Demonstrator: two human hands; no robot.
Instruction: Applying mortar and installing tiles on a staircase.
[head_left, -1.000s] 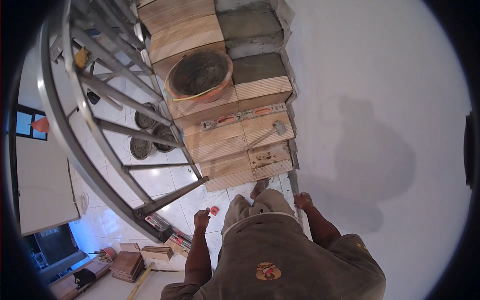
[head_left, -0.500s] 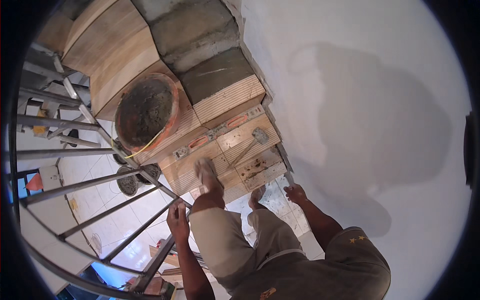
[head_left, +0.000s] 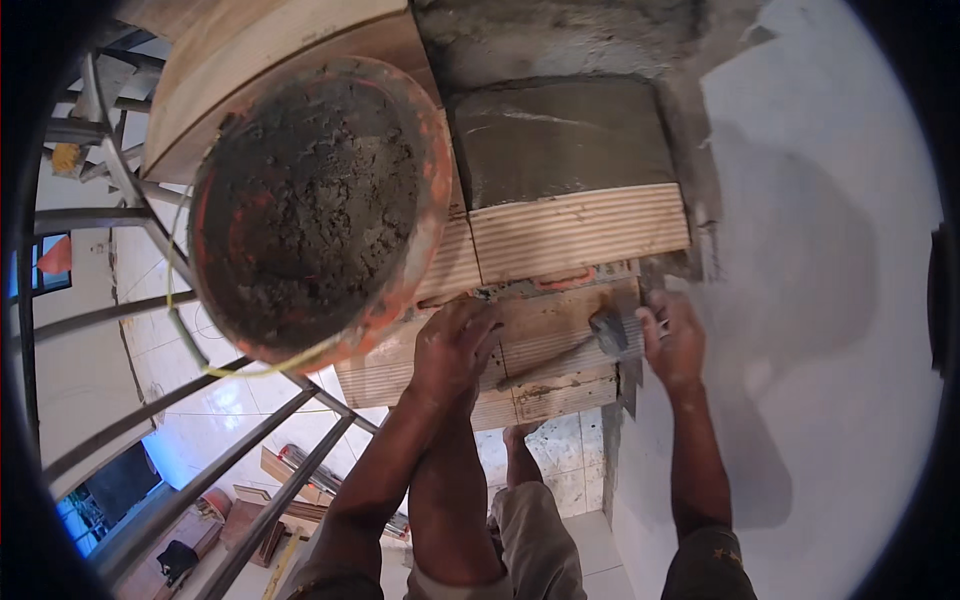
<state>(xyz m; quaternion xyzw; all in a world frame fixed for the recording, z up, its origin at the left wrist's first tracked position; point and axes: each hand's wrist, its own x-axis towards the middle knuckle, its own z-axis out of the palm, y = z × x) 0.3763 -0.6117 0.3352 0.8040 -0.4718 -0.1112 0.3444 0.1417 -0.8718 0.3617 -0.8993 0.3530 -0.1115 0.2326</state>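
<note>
My left hand (head_left: 455, 345) hangs over the tiled step, its fingers loosely bent and apart, holding nothing that I can see. Just behind it lies a spirit level (head_left: 545, 281) with orange-red grips, partly covered by the hand. By the wall, my right hand (head_left: 675, 335) is close to the level's right end, fingers apart; contact cannot be made out. Between the hands a mallet (head_left: 612, 333) rests on the step tile (head_left: 560, 312), its handle slanting toward the lower left.
A large orange tub (head_left: 432, 235) of wet mortar stands at the left. Behind the ribbed step edge (head_left: 580, 232) spreads a wet mortar bed (head_left: 565, 140). Metal railing (head_left: 260, 475) runs down the left side; a white wall (head_left: 800, 300) rises at the right.
My view has come lower and closer to the steps. Both hands have moved forward from beside my legs to above the step with the level and mallet.
</note>
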